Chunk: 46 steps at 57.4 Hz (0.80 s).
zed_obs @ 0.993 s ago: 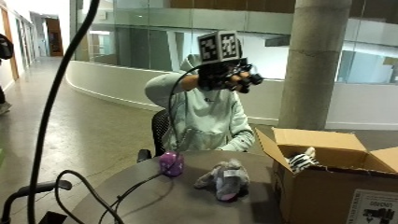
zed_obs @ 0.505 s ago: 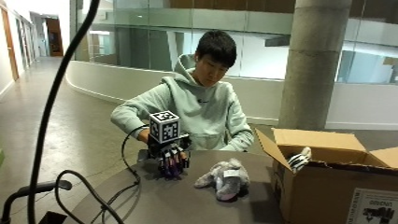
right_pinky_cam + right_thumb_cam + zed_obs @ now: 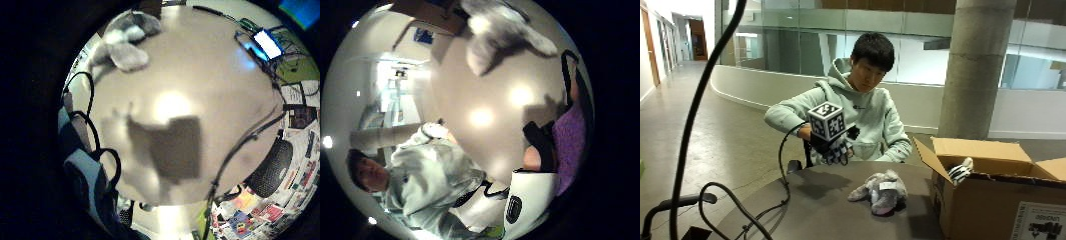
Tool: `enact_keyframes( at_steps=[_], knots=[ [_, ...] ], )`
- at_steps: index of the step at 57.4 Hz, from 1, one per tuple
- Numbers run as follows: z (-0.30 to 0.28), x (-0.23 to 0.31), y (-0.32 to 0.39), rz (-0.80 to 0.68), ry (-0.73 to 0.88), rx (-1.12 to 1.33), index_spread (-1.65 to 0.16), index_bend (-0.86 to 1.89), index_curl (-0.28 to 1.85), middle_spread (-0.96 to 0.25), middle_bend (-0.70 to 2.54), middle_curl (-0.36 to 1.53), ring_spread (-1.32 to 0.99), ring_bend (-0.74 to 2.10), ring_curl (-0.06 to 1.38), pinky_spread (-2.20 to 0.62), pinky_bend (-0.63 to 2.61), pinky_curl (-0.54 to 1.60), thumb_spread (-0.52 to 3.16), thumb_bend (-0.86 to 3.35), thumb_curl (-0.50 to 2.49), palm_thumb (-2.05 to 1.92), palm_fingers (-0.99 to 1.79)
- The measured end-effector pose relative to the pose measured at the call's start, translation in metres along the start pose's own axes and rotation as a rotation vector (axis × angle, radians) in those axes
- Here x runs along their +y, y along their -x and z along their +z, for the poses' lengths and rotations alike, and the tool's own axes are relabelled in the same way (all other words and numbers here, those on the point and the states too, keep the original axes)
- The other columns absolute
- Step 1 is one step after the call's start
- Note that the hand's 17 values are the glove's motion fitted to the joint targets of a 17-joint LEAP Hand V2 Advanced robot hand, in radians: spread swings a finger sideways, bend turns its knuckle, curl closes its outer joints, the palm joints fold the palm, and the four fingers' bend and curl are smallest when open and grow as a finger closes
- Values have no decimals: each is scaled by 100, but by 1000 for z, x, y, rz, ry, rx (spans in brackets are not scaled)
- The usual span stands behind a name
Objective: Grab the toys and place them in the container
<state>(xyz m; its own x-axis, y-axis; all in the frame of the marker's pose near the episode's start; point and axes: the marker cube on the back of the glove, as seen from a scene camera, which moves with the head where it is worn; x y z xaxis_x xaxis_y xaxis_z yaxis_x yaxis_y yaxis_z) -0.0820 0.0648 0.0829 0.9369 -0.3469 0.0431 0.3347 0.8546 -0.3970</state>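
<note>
Outside view: a person in a pale green hoodie (image 3: pixel 863 117) sits behind a round dark desk (image 3: pixel 833 210). The gloved right hand (image 3: pixel 831 148) is raised above the desk's far edge, clear of the surface, fingers curled downward; a bit of purple shows among them. A grey plush toy (image 3: pixel 877 189) lies on the desk near the middle, just beside an open cardboard box (image 3: pixel 993 200) that stands at the desk's edge. A black-and-white striped toy (image 3: pixel 961 170) sticks up inside the box, against its near wall. The box flaps stand open. Little finger side palm view: the camera looks down on the bare desk top (image 3: pixel 200 90), with the hand's dark shadow (image 3: pixel 167 147) falling on it, so the hand is off the surface. The grey plush toy (image 3: pixel 125 42) lies on the desk well apart from the shadow. Black glove loops (image 3: pixel 97 150) show at the rim. Thumb side palm view: a purple toy (image 3: pixel 572 145) sits close against the palm, with a black strap and a bare fingertip (image 3: pixel 535 157) across it; the grip is curled round this purple toy and holds it above the desk. The grey plush toy (image 3: pixel 495 37) lies on the desk beyond, with the cardboard box (image 3: pixel 427 12) behind it. The person's hoodie (image 3: pixel 432 172) fills the side toward the body.
</note>
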Motion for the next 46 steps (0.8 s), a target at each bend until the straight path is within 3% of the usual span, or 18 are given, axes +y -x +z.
enact_keyframes(
  at_steps=[10, 22, 33, 46],
  knots=[
    [-97, -39, 62, -35, -75, -2, -39, 75, 85, -31, 114, 85, -41, 137, 73, -43, 118, 54, 93, 23, 77, 62, 113],
    [-175, -131, 123, -36, -217, 48, -41, 88, 104, -31, 124, 96, -41, 144, 77, -43, 124, 58, 82, 23, 90, 59, 105],
    [-188, -217, 163, -46, -279, 42, -41, 90, 115, -32, 125, 102, -40, 147, 79, -42, 126, 61, 75, 23, 102, 57, 102],
    [-170, -274, 194, -53, -372, -65, -40, 90, 124, -32, 126, 107, -40, 149, 80, -42, 128, 63, 70, 25, 114, 53, 99]
  ],
)
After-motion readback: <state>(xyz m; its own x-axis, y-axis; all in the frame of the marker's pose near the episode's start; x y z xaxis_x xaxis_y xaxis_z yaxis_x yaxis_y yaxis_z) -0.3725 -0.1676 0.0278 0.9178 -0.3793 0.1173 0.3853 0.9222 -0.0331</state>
